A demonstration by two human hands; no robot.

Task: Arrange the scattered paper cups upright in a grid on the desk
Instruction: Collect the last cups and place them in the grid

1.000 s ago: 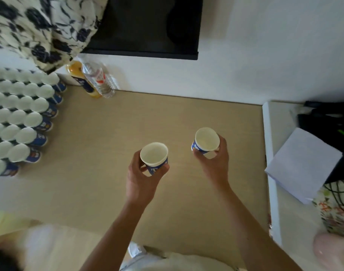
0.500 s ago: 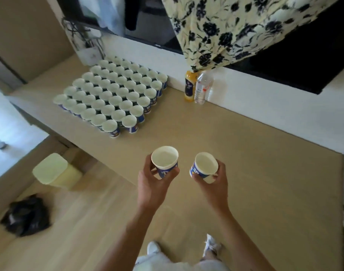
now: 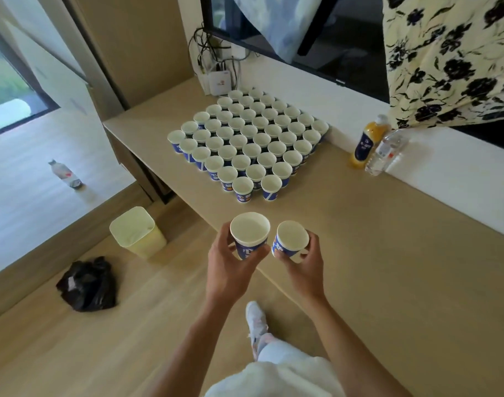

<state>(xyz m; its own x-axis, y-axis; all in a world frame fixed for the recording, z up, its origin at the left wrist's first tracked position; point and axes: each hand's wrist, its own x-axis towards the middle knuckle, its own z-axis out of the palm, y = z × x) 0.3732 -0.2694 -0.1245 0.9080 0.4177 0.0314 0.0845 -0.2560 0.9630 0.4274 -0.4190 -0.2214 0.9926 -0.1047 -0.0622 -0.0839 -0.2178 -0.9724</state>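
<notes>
Both arms bare and extended forward, left forearm (image 3: 187,339) and right forearm (image 3: 345,333) converging, wrists roughly level. Left grip (image 3: 230,270) is curled round the left cup (image 3: 249,233), thumb and fingers on its wall. Right grip (image 3: 302,267) likewise holds the right cup (image 3: 290,239). Grips close together, not touching.

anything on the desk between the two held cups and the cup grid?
Nothing. Head view shows only bare desk between the cup grid and the held left cup and right cup.
</notes>
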